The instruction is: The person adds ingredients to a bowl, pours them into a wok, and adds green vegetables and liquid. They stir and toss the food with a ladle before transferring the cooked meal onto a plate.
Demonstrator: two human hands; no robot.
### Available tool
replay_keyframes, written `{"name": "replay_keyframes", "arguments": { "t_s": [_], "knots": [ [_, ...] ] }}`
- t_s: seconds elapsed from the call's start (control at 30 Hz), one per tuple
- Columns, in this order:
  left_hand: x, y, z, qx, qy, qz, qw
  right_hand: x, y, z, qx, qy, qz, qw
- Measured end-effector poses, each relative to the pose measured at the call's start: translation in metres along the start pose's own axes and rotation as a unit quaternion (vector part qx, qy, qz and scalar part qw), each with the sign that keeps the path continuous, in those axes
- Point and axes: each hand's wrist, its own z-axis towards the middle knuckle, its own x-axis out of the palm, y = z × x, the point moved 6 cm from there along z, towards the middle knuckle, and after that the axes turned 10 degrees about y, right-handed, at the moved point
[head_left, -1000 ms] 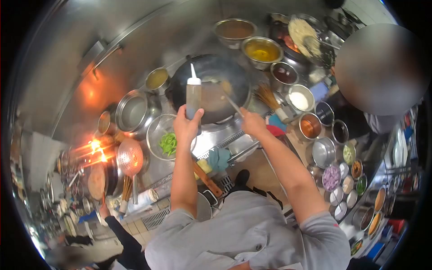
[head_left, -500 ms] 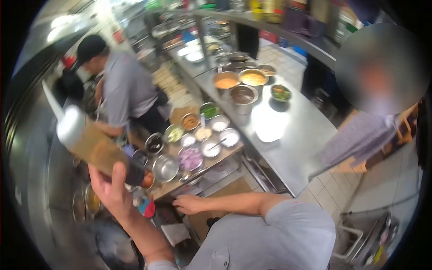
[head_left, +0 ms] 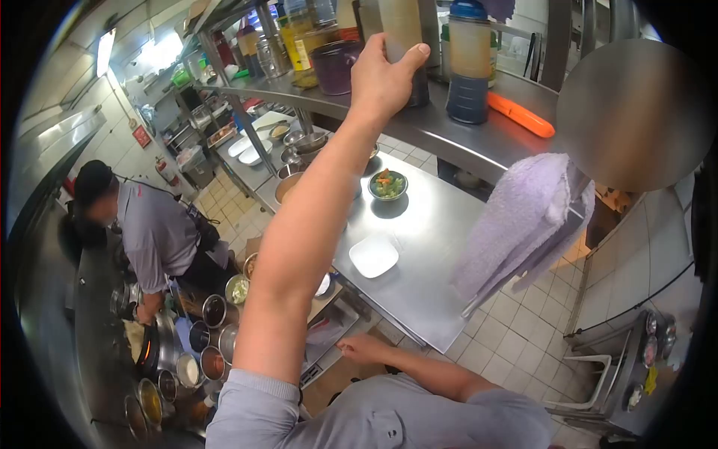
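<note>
My left hand [head_left: 381, 86] is raised to the metal shelf [head_left: 299, 99]. It grips a squeeze bottle [head_left: 402, 26] with pale tan contents and a dark lower part; the fingers behind it are hidden, and the bottle's top is cut off by the frame edge. Just to the right stands a similar bottle [head_left: 470, 63] with a blue cap, beside an orange-handled tool [head_left: 521, 115]. On the left, a dark purple container [head_left: 331, 67] is close to the hand. My right hand [head_left: 363, 349] hangs low by the steel counter, fingers curled, with nothing visible in it.
On the steel counter [head_left: 419, 288] are a bowl of vegetables [head_left: 387, 185] and a white dish [head_left: 374, 255]. A lilac towel [head_left: 516, 217] hangs at the shelf's right end. A co-worker [head_left: 161, 224] works at the stove on the left. Several ingredient tubs [head_left: 215, 310] stand low left.
My left hand has carried the squeeze bottle from the stove side up and right to the shelf. The view has turned right. My right hand stays low, near my body.
</note>
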Motion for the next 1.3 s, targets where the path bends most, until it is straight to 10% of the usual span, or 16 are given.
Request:
{"name": "replay_keyframes", "arguments": {
  "t_s": [0.2, 0.37, 0.5, 0.77, 0.97, 1.1, 1.23, 1.3],
  "knots": [
    [0.016, -0.059, -0.058, 0.279, -0.197, 0.244, 0.908, -0.004, -0.011, -0.006, 0.046, 0.017, 0.028, 0.998],
    [0.067, -0.064, -0.040, 0.046, 0.032, 0.210, 0.976, 0.015, -0.022, 0.022, -0.045, 0.003, 0.024, 0.999],
    [0.054, -0.054, -0.043, 0.028, 0.003, 0.078, 0.997, 0.032, -0.012, 0.039, -0.054, 0.051, 0.022, 0.997],
    [-0.191, -0.092, -0.277, 0.083, -0.184, 0.079, 0.976, 0.117, 0.046, 0.111, -0.122, 0.207, -0.017, 0.971],
    [-0.319, -0.158, -0.608, -0.138, -0.435, 0.328, 0.827, 0.237, 0.171, 0.197, -0.274, 0.342, -0.062, 0.897],
    [-0.325, -0.211, -0.807, -0.340, -0.589, 0.415, 0.604, 0.357, 0.314, 0.202, -0.278, 0.390, -0.017, 0.878],
    [-0.315, -0.235, -0.965, -0.461, -0.669, 0.399, 0.425, 0.501, 0.354, 0.197, -0.429, 0.405, -0.293, 0.753],
    [-0.315, -0.241, -1.015, -0.551, -0.649, 0.399, 0.339, 0.563, 0.324, 0.217, -0.309, 0.446, -0.315, 0.779]
  ]
}}
